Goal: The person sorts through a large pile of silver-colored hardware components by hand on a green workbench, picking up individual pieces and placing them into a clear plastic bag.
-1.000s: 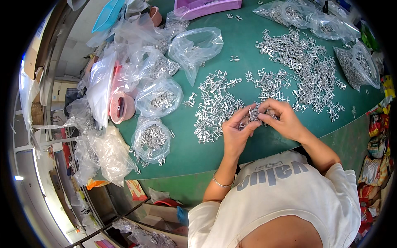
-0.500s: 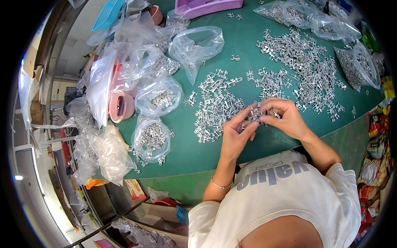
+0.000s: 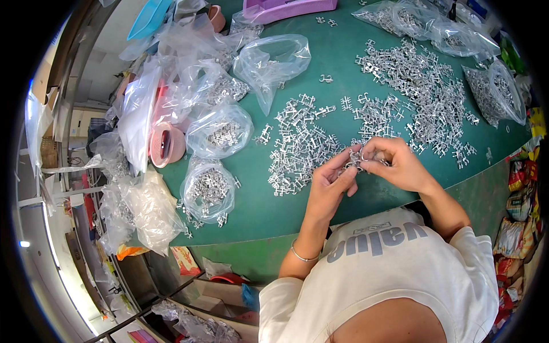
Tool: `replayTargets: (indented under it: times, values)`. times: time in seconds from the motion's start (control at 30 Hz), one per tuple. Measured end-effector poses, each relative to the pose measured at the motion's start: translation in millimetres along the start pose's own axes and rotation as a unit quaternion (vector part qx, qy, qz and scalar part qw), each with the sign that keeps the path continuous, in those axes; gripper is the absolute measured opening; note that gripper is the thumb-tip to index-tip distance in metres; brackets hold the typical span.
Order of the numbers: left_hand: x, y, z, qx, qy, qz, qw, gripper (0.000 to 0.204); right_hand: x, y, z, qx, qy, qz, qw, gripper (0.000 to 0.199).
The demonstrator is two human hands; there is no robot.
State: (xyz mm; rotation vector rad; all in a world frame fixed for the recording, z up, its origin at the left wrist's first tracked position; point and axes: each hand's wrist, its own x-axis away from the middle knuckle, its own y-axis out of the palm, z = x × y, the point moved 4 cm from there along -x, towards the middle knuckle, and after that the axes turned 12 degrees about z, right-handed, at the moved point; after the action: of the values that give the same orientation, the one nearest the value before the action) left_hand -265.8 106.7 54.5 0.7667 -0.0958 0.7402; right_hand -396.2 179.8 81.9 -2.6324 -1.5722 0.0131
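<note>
My left hand (image 3: 333, 182) and my right hand (image 3: 394, 163) meet at the near edge of the green table. Between their fingertips are small silver metal pieces (image 3: 355, 159), too small to make out singly. The left fingers are bent around some of them, thumb against forefinger. My right hand pinches at the same pieces, and its curled fingers partly hide more metal. Just beyond the left hand spreads a pile of silver double-hooked metal pieces (image 3: 300, 148). A smaller pile (image 3: 380, 117) lies beyond the right hand.
A larger heap of the pieces (image 3: 426, 86) covers the table's right part. Clear plastic bags of pieces (image 3: 210, 191) line the left side, beside a pink cup (image 3: 167, 144). Another full bag (image 3: 494, 91) stands at the right edge. A purple basket (image 3: 289, 8) sits at the back.
Both hands stay together over the same spot, with the left fingers slightly shifted right and drawn closer round the metal pieces. The piles look unchanged.
</note>
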Motion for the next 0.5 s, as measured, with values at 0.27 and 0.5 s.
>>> replayTargets:
  times: [0.27, 0.5]
  values:
    - [4, 7, 9, -0.129, 0.129, 0.04, 0.983, 0.04, 2, 4, 5, -0.096, 0.041, -0.018, 0.994, 0.009]
    - [9, 7, 6, -0.292, 0.273, 0.074, 0.914, 0.037, 2, 5, 1, -0.185, 0.129, -0.081, 0.971, 0.01]
